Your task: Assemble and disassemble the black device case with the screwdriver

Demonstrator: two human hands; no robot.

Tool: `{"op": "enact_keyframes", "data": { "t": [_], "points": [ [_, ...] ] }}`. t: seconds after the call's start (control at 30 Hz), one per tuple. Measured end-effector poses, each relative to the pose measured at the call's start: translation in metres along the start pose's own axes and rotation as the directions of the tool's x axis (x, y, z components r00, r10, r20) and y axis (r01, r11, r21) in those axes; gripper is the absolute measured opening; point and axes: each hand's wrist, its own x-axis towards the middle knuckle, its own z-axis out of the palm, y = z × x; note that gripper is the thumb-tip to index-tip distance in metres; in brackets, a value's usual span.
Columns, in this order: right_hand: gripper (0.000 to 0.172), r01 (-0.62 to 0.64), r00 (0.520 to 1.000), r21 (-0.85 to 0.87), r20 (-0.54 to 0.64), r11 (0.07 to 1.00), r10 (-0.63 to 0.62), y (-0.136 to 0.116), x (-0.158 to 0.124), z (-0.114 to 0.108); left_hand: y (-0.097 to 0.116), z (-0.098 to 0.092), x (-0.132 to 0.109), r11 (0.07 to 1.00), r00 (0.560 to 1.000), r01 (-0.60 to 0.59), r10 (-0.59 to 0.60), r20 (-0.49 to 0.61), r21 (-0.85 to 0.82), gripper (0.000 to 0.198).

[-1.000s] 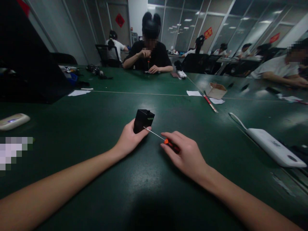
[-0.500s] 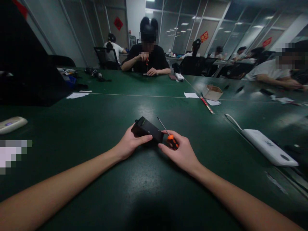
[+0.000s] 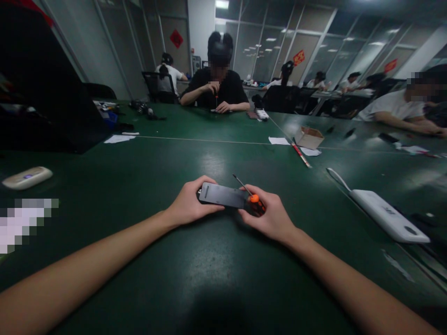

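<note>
A dark rectangular box-shaped device (image 3: 223, 195) is held just over the green table (image 3: 206, 279), a long flat face with a slot near its left end turned up toward me. My left hand (image 3: 190, 201) is closed around its left end, thumb along the near edge. My right hand (image 3: 270, 214) grips a screwdriver (image 3: 256, 202) with an orange and black handle, its thin shaft pointing up and to the left. The thumb and fingertips of that same hand also touch the device's right end. What the device is for cannot be made out.
A white power bank-like block (image 3: 389, 214) with a cable loop lies at right. Further off are an open cardboard box (image 3: 310, 137), a red-and-white stick (image 3: 301, 155) and paper (image 3: 279, 140). At left sits a pale oval case (image 3: 28, 177). A co-worker (image 3: 216, 83) sits opposite.
The device has been turned in my hands, so its flat long face now shows instead of its edge and dark side. The screwdriver stays in my right hand, shifted slightly right.
</note>
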Motion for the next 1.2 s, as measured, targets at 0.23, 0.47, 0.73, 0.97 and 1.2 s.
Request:
{"op": "enact_keyframes", "data": {
  "t": [0.23,0.47,0.73,0.97,1.2],
  "points": [
    [0.039,0.288,0.949,-0.14,0.176,0.947,-0.263,0.002,0.002,-0.007,0.001,0.006,-0.002,0.961,0.966,-0.254,0.247,0.079,0.105,0.041],
    [0.049,0.353,0.918,-0.241,0.275,0.904,-0.285,-0.013,0.004,-0.008,0.002,0.014,-0.008,0.838,0.924,-0.373,0.374,0.078,0.398,0.051],
    [0.02,0.407,0.905,-0.653,0.192,0.639,-0.381,-0.023,0.009,-0.052,0.003,0.001,-0.004,0.848,0.982,-0.169,0.19,0.01,0.502,0.059],
    [0.017,0.485,0.849,-0.76,0.29,0.432,-0.442,-0.037,0.004,-0.058,0.001,-0.009,0.003,0.759,0.982,-0.176,0.179,0.059,0.627,0.057],
    [0.017,0.488,0.852,-0.775,0.324,0.401,-0.411,-0.04,0.0,-0.051,0.002,-0.013,0.005,0.706,0.977,-0.208,0.189,0.104,0.677,0.057]
  ]
}}
